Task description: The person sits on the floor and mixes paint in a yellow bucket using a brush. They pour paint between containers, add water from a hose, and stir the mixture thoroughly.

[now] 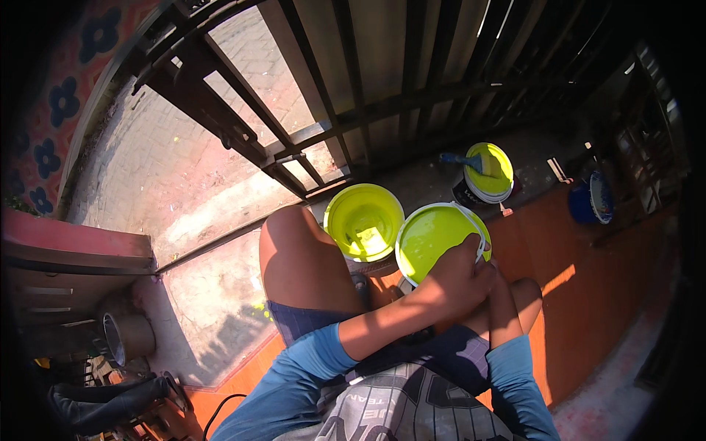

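Observation:
A white-rimmed bucket of bright yellow-green paint [430, 237] stands in front of my knees. At its right rim, my left hand [457, 273] is closed on the thin white handle. My right hand [487, 278] is pressed up against the left one, mostly hidden by it, so its grip cannot be made out. To the left, close beside that bucket, is another yellow-green bucket [363, 213] with a sunlit patch inside. Behind them stands a smaller paint tub [488, 192], with a blue-handled paintbrush [471, 162] lying across its top.
A dark metal gate [390, 103] runs across the far side, with sunlit paving [198, 158] beyond. On the right is a blue bucket [590, 198]. A grey pot [129, 338] and black boots [110, 404] are at the left. Orange floor [588, 294] lies around me.

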Motion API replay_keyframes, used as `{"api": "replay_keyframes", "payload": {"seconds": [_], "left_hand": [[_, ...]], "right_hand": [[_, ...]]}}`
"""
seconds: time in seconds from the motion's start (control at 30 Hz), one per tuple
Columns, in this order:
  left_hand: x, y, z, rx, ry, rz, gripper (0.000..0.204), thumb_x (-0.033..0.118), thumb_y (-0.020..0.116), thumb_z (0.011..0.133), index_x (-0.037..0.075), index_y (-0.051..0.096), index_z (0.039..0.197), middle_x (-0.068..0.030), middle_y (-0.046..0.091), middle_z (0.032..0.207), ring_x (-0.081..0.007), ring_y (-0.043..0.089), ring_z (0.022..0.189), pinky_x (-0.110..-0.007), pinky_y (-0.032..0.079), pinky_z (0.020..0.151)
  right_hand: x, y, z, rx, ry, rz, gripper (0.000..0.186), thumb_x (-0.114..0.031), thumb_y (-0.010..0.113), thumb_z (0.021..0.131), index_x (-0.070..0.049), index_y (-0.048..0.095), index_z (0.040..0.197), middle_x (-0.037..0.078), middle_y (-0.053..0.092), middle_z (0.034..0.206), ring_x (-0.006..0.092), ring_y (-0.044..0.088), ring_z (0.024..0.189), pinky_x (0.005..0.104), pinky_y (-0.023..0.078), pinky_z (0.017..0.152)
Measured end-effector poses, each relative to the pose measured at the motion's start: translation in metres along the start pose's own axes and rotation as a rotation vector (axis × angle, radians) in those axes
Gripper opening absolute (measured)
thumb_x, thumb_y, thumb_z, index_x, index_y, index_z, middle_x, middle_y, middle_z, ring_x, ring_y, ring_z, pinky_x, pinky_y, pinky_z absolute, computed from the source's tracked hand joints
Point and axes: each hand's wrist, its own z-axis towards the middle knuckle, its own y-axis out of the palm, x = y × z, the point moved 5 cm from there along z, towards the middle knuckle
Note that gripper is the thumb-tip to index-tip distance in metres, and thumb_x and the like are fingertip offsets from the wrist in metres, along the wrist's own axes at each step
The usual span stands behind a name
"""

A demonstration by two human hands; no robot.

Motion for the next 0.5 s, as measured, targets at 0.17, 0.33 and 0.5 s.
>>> {"api": "replay_keyframes", "payload": {"seconds": [0.17, 0.33, 0.5], "left_hand": [[0.000, -0.001, 0.000, -0.015, 0.019, -0.055, 0.032, 0.016, 0.062, 0.094, -0.012, 0.054, 0.106, -0.0272, 0.065, 0.075, -0.0420, 0.069, 0.073, -0.046, 0.052, 0.066], [-0.008, -0.008, 0.002, 0.001, -0.053, -0.056, 0.024, 0.012, 0.060, 0.094, -0.008, 0.055, 0.108, -0.0207, 0.067, 0.077, -0.0326, 0.069, 0.074, -0.041, 0.051, 0.067], [-0.015, -0.019, 0.007, -0.008, -0.090, -0.130, 0.024, 0.014, 0.060, 0.096, -0.007, 0.056, 0.107, -0.0181, 0.066, 0.073, -0.0290, 0.069, 0.071, -0.041, 0.051, 0.065]], "right_hand": [[0.001, -0.015, -0.005, 0.007, -0.023, -0.027, 0.054, -0.047, 0.030, 0.107, -0.009, 0.053, 0.138, 0.010, 0.068, 0.119, 0.0219, 0.072, 0.100, 0.0346, 0.065, 0.072], [-0.001, -0.020, -0.005, 0.002, -0.045, -0.062, 0.052, -0.046, 0.031, 0.107, -0.010, 0.055, 0.136, 0.009, 0.069, 0.117, 0.0212, 0.072, 0.097, 0.0339, 0.065, 0.071], [-0.009, -0.025, 0.003, -0.013, -0.067, -0.100, 0.051, -0.045, 0.031, 0.107, -0.010, 0.056, 0.134, 0.008, 0.069, 0.115, 0.0204, 0.072, 0.095, 0.0332, 0.064, 0.069]]}}
